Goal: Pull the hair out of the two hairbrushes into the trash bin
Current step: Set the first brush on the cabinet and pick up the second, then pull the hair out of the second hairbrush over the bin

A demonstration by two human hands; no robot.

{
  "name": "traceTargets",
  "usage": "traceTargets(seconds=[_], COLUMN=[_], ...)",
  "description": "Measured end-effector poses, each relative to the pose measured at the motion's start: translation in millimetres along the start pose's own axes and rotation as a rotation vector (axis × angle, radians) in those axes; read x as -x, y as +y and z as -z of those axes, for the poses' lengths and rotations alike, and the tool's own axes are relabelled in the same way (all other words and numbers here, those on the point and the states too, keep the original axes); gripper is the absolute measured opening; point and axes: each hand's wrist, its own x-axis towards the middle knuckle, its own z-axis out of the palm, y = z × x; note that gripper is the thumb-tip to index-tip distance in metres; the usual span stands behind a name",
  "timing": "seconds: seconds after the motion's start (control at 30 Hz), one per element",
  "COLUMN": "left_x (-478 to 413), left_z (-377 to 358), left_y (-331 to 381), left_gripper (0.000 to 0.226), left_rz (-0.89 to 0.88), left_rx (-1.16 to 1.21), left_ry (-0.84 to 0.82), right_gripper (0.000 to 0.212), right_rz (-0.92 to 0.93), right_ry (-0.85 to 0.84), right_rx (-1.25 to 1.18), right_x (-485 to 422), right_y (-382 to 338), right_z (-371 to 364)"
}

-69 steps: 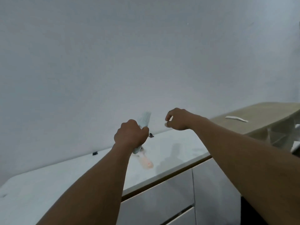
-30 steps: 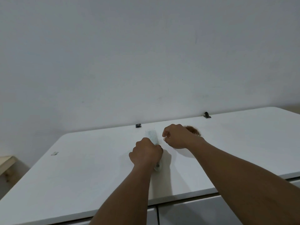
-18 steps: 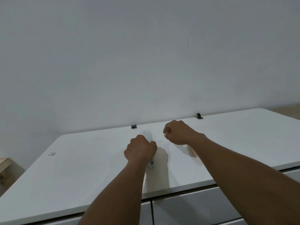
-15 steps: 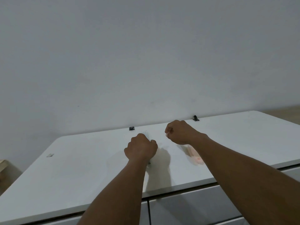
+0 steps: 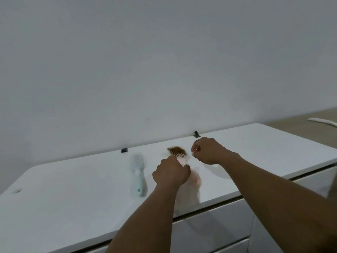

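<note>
Head view: left hand (image 5: pixel 170 172) grips pink hairbrush (image 5: pixel 179 155); blue hairbrush (image 5: pixel 138 172) lies beside.

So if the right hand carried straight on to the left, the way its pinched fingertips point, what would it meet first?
Most likely the brown hair on the pink hairbrush that the left hand grips; the right hand is beside it, though depth is unclear.

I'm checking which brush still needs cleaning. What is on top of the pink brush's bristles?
A reddish-brown hair clump sits on the pink brush; the left hand covers its handle.
</note>
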Motion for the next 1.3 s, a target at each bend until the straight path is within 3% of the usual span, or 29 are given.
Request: traceTargets(seconds=[0.1, 0.33, 0.47, 0.6, 0.77, 0.9, 1.17, 1.3], left_x=[-8, -26, -30, -25, -1, 28, 98, 141], left_z=[-15, -31, -32, -27, -10, 2, -4, -33], left_y=[12, 22, 13, 11, 26, 47, 97, 117], left_gripper=[0.053, 0.026, 0.027, 0.035, 0.030, 0.029, 0.029, 0.030], left_rz=[0.028, 0.055, 0.031, -0.038, -0.192, -0.304, -0.481, -0.569], left_rx=[-0.017, 0.019, 0.050, 0.084, 0.137, 0.189, 0.250, 0.256], left_ry=[-0.023, 0.015, 0.040, 0.056, 0.109, 0.131, 0.121, 0.048], right_gripper=[0.022, 0.023, 0.025, 0.032, 0.058, 0.067, 0.038, 0.041], right_rz=[-0.021, -0.042, -0.067, -0.108, -0.126, -0.165, -0.255, -0.342], right_ry=[-0.016, -0.033, -0.020, 0.008, 0.071, 0.163, 0.282, 0.405], right_rx=[0.001, -0.010, -0.036, -0.119, -0.168, -0.251, -0.528, -0.590], right_x=[-8, -28, -31, -27, -2, 30, 125, 173], right_y=[18, 41, 44, 40, 28, 27, 45, 77], right_z=[-4, -22, -28, -20, 13, 46, 102, 108])
